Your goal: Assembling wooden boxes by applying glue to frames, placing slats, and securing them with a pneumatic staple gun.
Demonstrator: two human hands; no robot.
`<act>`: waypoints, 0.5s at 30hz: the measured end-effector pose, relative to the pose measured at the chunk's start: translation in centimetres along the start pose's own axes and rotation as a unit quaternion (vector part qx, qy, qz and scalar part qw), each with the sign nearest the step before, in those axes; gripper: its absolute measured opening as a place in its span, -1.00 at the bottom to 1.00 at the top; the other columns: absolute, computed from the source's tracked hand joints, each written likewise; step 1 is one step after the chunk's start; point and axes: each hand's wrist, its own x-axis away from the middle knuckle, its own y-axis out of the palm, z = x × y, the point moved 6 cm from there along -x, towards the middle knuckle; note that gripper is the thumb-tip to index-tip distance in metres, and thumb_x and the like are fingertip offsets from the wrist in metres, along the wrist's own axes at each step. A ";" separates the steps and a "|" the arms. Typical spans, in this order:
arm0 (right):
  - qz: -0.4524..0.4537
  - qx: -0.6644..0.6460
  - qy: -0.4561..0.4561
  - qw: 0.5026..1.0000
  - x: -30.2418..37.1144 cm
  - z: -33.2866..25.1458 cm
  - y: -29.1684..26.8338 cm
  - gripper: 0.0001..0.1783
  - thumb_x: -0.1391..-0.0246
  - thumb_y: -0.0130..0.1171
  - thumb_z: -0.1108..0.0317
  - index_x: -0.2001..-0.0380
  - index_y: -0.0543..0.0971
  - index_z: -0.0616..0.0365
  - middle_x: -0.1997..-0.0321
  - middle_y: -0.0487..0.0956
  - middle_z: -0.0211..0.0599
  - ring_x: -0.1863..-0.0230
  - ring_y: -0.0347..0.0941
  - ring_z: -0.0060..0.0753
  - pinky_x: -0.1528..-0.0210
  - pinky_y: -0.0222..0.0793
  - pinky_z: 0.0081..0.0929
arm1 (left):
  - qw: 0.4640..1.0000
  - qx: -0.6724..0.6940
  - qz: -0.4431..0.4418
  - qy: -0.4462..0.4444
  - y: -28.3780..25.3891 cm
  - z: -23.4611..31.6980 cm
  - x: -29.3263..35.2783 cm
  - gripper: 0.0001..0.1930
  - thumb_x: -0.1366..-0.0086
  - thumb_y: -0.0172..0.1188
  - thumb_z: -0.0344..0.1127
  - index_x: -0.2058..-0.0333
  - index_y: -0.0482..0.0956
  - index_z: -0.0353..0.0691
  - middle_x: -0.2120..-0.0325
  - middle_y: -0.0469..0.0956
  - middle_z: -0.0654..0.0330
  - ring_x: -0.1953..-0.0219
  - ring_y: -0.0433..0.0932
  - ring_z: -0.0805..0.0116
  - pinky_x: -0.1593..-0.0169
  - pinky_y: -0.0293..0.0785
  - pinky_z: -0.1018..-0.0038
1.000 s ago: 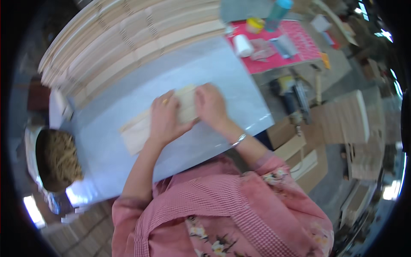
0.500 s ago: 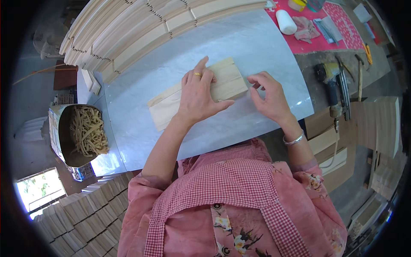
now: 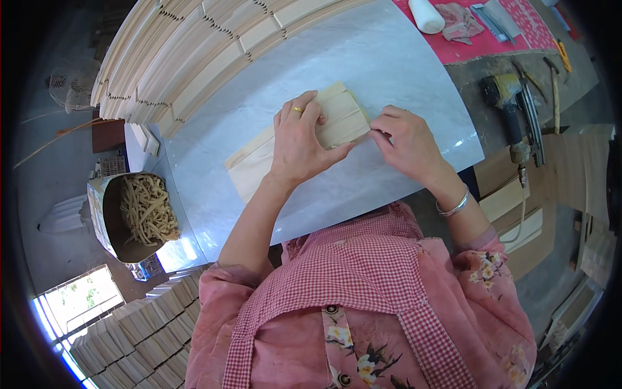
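A pale wooden block (image 3: 345, 115), which looks like flat boards laid together, lies slanted on the white marbled tabletop. Across its middle rests my left hand (image 3: 298, 144), with the thumb along the near edge and the fingers bent over the far side, gripping it. A gold ring shows on that hand. My right hand (image 3: 409, 146) is at the block's right end, its thumb and forefinger pinched together by the near corner. Whatever lies between those fingertips, if anything, is too small to make out.
Long stacks of pale wooden boards (image 3: 214, 39) line the table's far left side. A box of tan strips (image 3: 148, 207) stands at the left edge. To the right lie a nail gun (image 3: 505, 107), hammers and a pink cloth (image 3: 453, 55) bearing a white roll (image 3: 426, 16).
My right hand has closed from loosely curled fingers into a pinch and come against the block's right end. My left hand keeps its hold. The whole view has shifted slightly.
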 end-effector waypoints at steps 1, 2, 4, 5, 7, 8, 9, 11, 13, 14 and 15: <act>-0.008 -0.005 0.006 1.000 0.0 0.1 0.0 -0.99 0.02 0.23 0.52 0.48 0.59 0.21 0.44 0.49 -0.34 0.46 0.37 -0.30 0.35 0.31 -0.41 | 1.000 0.002 0.003 -0.001 0.0 0.1 0.0 -0.40 0.21 0.62 -0.08 0.35 0.37 -0.18 -0.17 0.43 -0.05 -0.15 0.38 0.00 -0.20 0.25 0.15; -0.017 -0.010 0.013 1.000 0.0 0.2 0.1 -0.98 0.03 0.23 0.55 0.48 0.61 0.21 0.44 0.50 -0.35 0.46 0.37 -0.33 0.35 0.30 -0.44 | 1.000 0.004 0.007 -0.001 0.0 0.2 0.0 -0.40 0.22 0.62 -0.09 0.36 0.37 -0.18 -0.17 0.43 -0.04 -0.14 0.39 0.00 -0.20 0.25 0.15; -0.016 -0.013 0.012 1.000 -0.1 0.2 0.1 -0.98 0.03 0.23 0.55 0.48 0.61 0.22 0.44 0.50 -0.35 0.47 0.36 -0.33 0.36 0.29 -0.44 | 1.000 0.002 0.011 0.001 0.0 0.2 0.0 -0.40 0.22 0.62 -0.09 0.36 0.37 -0.18 -0.16 0.43 -0.04 -0.13 0.39 0.00 -0.20 0.25 0.15; -0.016 -0.014 0.010 1.000 -0.1 0.2 0.2 -0.98 0.03 0.22 0.55 0.49 0.60 0.23 0.45 0.50 -0.36 0.48 0.36 -0.33 0.36 0.29 -0.45 | 1.000 0.001 0.015 0.003 0.0 0.2 0.0 -0.40 0.22 0.62 -0.09 0.36 0.37 -0.17 -0.16 0.44 -0.03 -0.13 0.39 0.01 -0.20 0.25 0.15; -0.015 -0.017 0.008 1.000 -0.1 0.2 0.3 -0.98 0.04 0.22 0.56 0.50 0.60 0.24 0.46 0.50 -0.36 0.49 0.35 -0.33 0.38 0.28 -0.45 | 1.000 -0.001 0.025 0.007 0.0 0.1 0.0 -0.40 0.22 0.63 -0.10 0.37 0.36 -0.17 -0.15 0.45 -0.02 -0.12 0.40 0.02 -0.20 0.26 0.16; -0.014 -0.017 0.008 1.000 -0.1 0.3 0.2 -0.98 0.04 0.22 0.56 0.50 0.60 0.24 0.46 0.50 -0.36 0.49 0.35 -0.33 0.38 0.28 -0.45 | 1.000 -0.001 0.025 0.008 0.0 0.2 0.0 -0.40 0.22 0.63 -0.10 0.37 0.36 -0.17 -0.15 0.45 -0.02 -0.12 0.40 0.02 -0.20 0.26 0.16; -0.012 -0.017 0.000 1.000 -0.1 0.3 0.2 -0.98 0.05 0.22 0.56 0.50 0.60 0.24 0.46 0.50 -0.36 0.49 0.35 -0.33 0.38 0.28 -0.45 | 1.000 0.001 0.024 0.007 0.1 0.2 0.0 -0.40 0.23 0.63 -0.10 0.37 0.36 -0.17 -0.15 0.44 -0.02 -0.11 0.40 0.02 -0.20 0.26 0.16; -0.007 -0.017 -0.018 1.000 -0.1 0.3 0.1 -0.98 0.06 0.22 0.57 0.48 0.60 0.25 0.45 0.51 -0.36 0.49 0.36 -0.34 0.38 0.27 -0.46 | 1.000 0.005 0.024 0.006 0.1 0.2 -0.1 -0.40 0.23 0.63 -0.10 0.37 0.35 -0.16 -0.15 0.44 -0.02 -0.11 0.40 0.02 -0.20 0.26 0.16; -0.005 -0.017 -0.027 0.999 -0.1 0.3 0.1 -0.97 0.06 0.22 0.57 0.48 0.61 0.25 0.45 0.51 -0.36 0.49 0.36 -0.34 0.39 0.27 -0.46 | 1.000 0.006 0.024 0.006 0.1 0.1 -0.1 -0.39 0.23 0.63 -0.10 0.38 0.35 -0.16 -0.16 0.44 -0.02 -0.11 0.41 0.02 -0.20 0.27 0.16; -0.002 -0.037 -0.024 0.999 -0.1 0.5 0.2 -0.98 0.06 0.21 0.57 0.49 0.59 0.24 0.47 0.49 -0.35 0.49 0.36 -0.33 0.38 0.28 -0.45 | 1.000 0.008 0.023 0.006 0.1 0.0 -0.1 -0.40 0.23 0.63 -0.09 0.37 0.36 -0.16 -0.15 0.44 -0.03 -0.10 0.41 0.02 -0.21 0.26 0.16; 0.001 -0.057 -0.022 0.998 -0.1 0.6 0.2 -0.98 0.05 0.20 0.56 0.50 0.58 0.24 0.48 0.48 -0.34 0.49 0.37 -0.32 0.38 0.29 -0.44 | 1.000 0.010 0.022 0.006 0.0 0.0 -0.2 -0.40 0.22 0.62 -0.07 0.37 0.37 -0.17 -0.14 0.45 -0.04 -0.10 0.41 0.02 -0.22 0.25 0.16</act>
